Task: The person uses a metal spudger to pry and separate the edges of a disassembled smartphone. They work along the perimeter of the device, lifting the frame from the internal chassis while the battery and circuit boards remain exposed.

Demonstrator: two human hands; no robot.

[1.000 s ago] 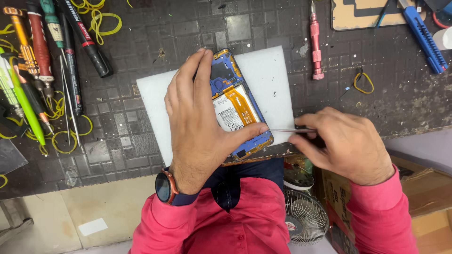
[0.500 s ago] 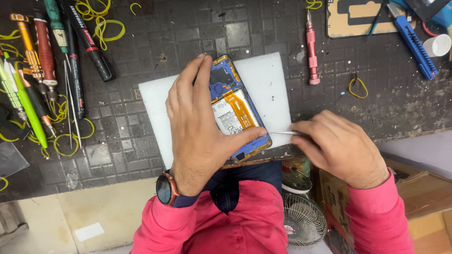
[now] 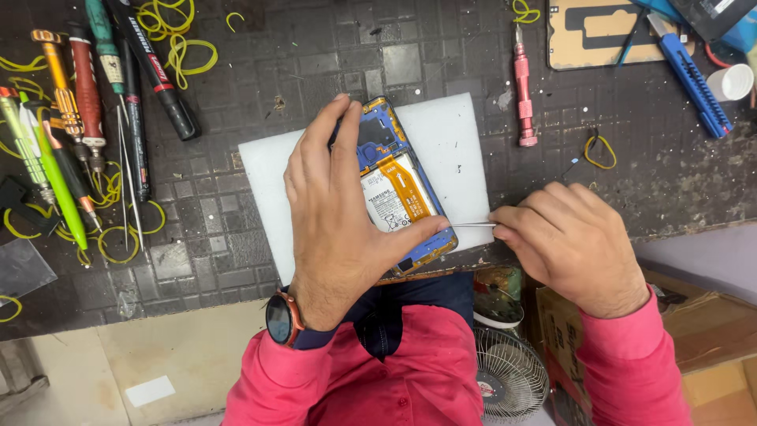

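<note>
An opened phone (image 3: 398, 189) with a blue frame, a white battery and an orange flex cable lies on a white pad (image 3: 453, 138). My left hand (image 3: 339, 213) lies over the phone's left side and clamps it, thumb at its lower right edge. My right hand (image 3: 576, 241) pinches a thin metal tool (image 3: 471, 225), its tip at the phone's right edge beside my left thumb.
Screwdrivers, pens, tweezers (image 3: 126, 158) and yellow rubber bands lie at the left on the dark grid mat. A pink screwdriver (image 3: 523, 91), a phone back cover (image 3: 595, 31), a blue utility knife (image 3: 690, 75) and a white cup (image 3: 729, 81) sit at the right. A small fan (image 3: 509, 375) stands below the bench edge.
The view has shifted slightly. My right hand and its tool stay at the phone's right edge; my left hand keeps its hold.
</note>
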